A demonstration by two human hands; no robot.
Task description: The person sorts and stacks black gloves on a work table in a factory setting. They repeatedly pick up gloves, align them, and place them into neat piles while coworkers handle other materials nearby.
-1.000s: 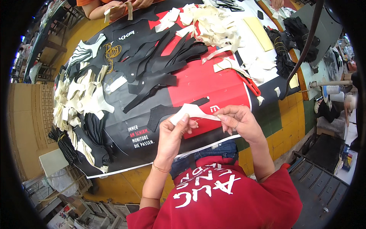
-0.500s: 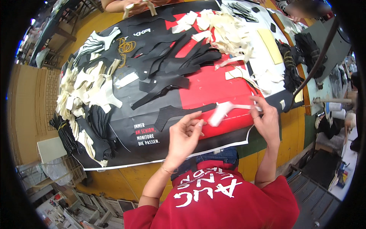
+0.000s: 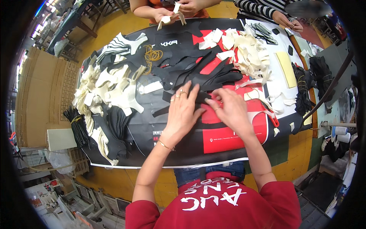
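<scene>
My left hand (image 3: 183,108) lies with its fingers stretched over a pile of black fabric cut-outs (image 3: 206,74) in the middle of the table. Close on its right, my right hand (image 3: 233,113) has its fingers bent and somewhat apart; thumb and forefinger are at the end of a black fabric piece (image 3: 202,97). The underside of this piece is partly hidden. Beyond my right hand a white fabric strip (image 3: 259,113) curves beside a red plastic handle (image 3: 274,121).
Cream fabric pieces lie heaped at left (image 3: 121,91) and at back right (image 3: 248,49). A tangle of tan elastic bands (image 3: 152,55) and a yellow pad (image 3: 286,68) are farther back. Across the table, one person's hands (image 3: 167,15) hold a cream piece; another person's hands (image 3: 288,22) are nearby.
Both my hands have moved away from me to the black pile. The white piece that was between them has left my right hand. The view has shifted, showing more of the people opposite.
</scene>
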